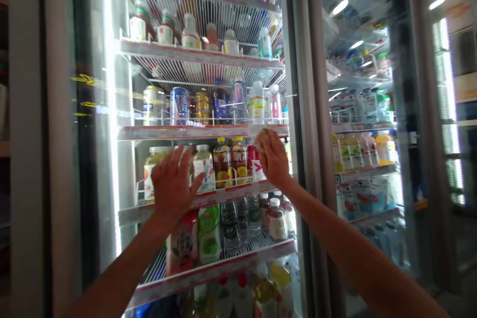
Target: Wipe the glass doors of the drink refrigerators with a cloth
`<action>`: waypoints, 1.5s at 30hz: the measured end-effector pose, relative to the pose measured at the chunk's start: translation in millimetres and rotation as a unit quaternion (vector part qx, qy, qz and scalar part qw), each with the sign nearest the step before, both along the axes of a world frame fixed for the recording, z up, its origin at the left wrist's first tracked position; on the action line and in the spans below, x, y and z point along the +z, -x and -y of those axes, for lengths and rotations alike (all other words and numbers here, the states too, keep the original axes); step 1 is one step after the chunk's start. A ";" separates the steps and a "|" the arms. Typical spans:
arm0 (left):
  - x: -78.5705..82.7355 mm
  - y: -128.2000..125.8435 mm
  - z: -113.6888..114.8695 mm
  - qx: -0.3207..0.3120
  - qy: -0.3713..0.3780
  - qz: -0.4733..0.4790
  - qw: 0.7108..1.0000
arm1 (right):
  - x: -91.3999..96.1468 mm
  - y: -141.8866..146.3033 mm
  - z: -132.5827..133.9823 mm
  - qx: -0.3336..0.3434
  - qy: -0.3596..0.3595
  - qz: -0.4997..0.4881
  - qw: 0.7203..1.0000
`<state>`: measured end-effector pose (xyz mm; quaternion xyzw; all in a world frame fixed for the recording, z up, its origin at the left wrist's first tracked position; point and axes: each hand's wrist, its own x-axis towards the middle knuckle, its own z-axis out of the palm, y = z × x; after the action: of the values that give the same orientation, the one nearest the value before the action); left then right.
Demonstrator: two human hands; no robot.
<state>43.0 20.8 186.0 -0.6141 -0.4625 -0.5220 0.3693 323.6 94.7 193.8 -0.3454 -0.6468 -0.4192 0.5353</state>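
Note:
My left hand [174, 184] is raised in front of the lower shelves, its fingers stretched out and thumb apart, with nothing visible in it. It partly hides a pale drink bottle [149, 171]. To the right, my right hand [275, 158] is up before the shelf edge, blurred, its fingers bent and close together. A whitish patch shows at its fingertips; I cannot make out what it is. Between the hands stand a white-labelled bottle [203, 168] and brown iced tea bottles [223, 161]. Whether either hand touches glass is unclear.
Lit fridge shelves hold several rows of drinks, with cans [179, 105] above and clear water bottles [230, 226] below. A grey door frame [307, 109] stands right of my right hand. Beyond it is another stocked fridge [363, 151]. Yellow reflections [84, 79] show at left.

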 end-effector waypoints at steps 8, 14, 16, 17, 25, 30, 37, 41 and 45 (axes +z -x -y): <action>14.4 31.4 18.6 -0.088 0.137 0.289 0.943 | -5.6 -21.8 -1.3 -0.033 -0.023 -0.130 0.991; 4.1 15.4 2.7 0.012 0.000 -0.031 0.999 | -4.5 -27.8 -2.5 -0.024 0.021 0.006 0.999; -7.6 5.1 -8.0 0.011 0.024 -0.052 0.998 | -2.0 -25.3 -2.3 -0.039 0.000 -0.108 0.993; -12.5 1.2 -13.2 0.011 0.030 -0.053 0.998 | -3.1 -21.4 -1.5 -0.038 -0.005 -0.127 0.991; -19.0 -1.5 -33.2 0.019 0.023 -0.091 0.995 | -6.5 -26.8 0.5 -0.037 0.032 0.023 0.999; -21.0 -1.3 -34.6 0.018 0.001 -0.090 0.996 | -9.4 -52.1 -4.1 -0.036 -0.014 -0.086 0.996; -13.6 3.2 -26.6 0.010 0.020 -0.093 0.995 | -67.0 -16.1 5.8 0.016 0.012 0.141 0.990; 2.5 34.3 -22.1 0.021 -0.031 -0.059 0.998 | -17.3 -5.7 -3.3 -0.012 -0.027 -0.089 0.996; 9.5 59.2 -28.3 0.041 -0.060 -0.037 0.997 | -12.3 35.9 -0.6 0.010 -0.035 0.032 0.999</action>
<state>-16.2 49.1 195.5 -0.5903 -0.4415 -0.5102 0.4431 287.7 95.2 181.5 -0.3065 -0.6520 -0.4468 0.5304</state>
